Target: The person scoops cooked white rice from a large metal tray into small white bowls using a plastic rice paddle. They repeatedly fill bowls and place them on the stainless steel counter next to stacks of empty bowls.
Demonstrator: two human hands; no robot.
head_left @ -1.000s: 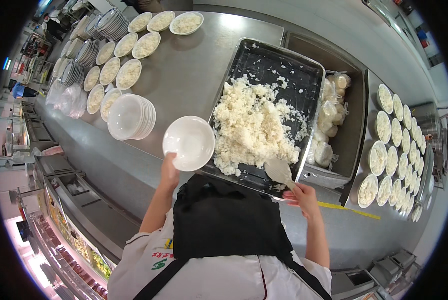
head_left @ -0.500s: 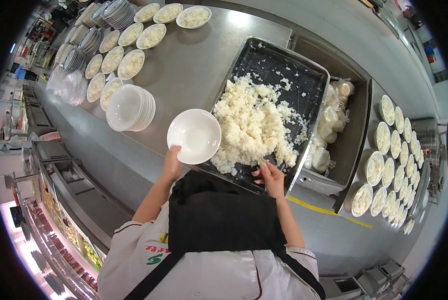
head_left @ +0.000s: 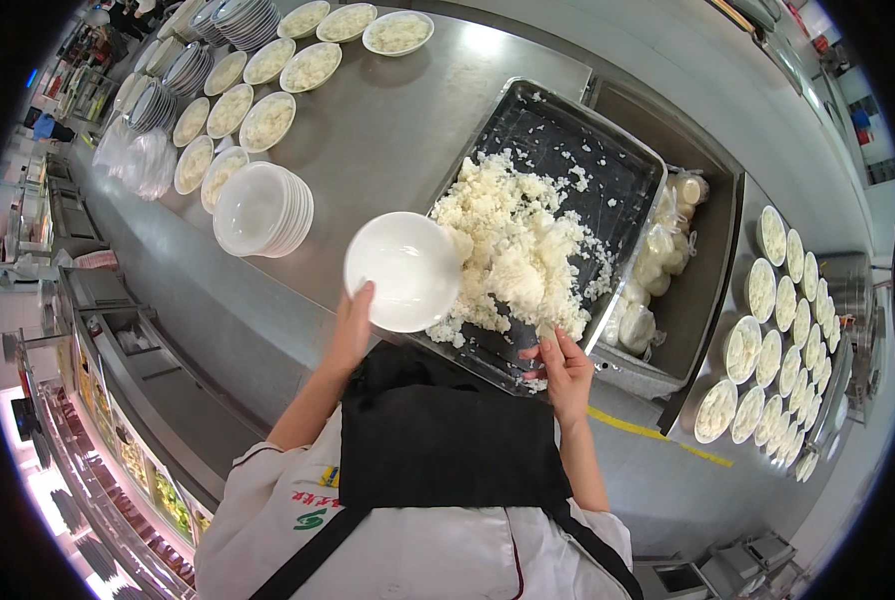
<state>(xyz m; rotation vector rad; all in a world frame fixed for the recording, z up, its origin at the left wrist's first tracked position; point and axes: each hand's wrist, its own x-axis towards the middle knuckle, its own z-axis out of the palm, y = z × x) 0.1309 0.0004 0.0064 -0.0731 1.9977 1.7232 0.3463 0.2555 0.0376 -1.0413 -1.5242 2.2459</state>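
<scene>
My left hand [head_left: 351,325] holds an empty white bowl [head_left: 402,270] by its near rim, tilted against the left edge of a dark metal tray [head_left: 623,140]. The tray holds a big heap of cooked white rice [head_left: 513,250]. My right hand [head_left: 563,362] grips the handle of a rice paddle [head_left: 546,332] whose blade is buried in the near side of the heap, lifting a clump of rice beside the bowl. Most of the paddle is hidden by rice.
A stack of empty white bowls [head_left: 258,208] stands left of the bowl on the steel counter [head_left: 388,120]. Several rice-filled bowls [head_left: 268,120] line the far left; more filled bowls [head_left: 768,330] sit at right. A recessed bin [head_left: 708,290] holds wrapped bundles.
My right hand has moved left from outside the tray's right corner into the rice and pushed the paddle under it. The bowl has shifted right, up against the heap.
</scene>
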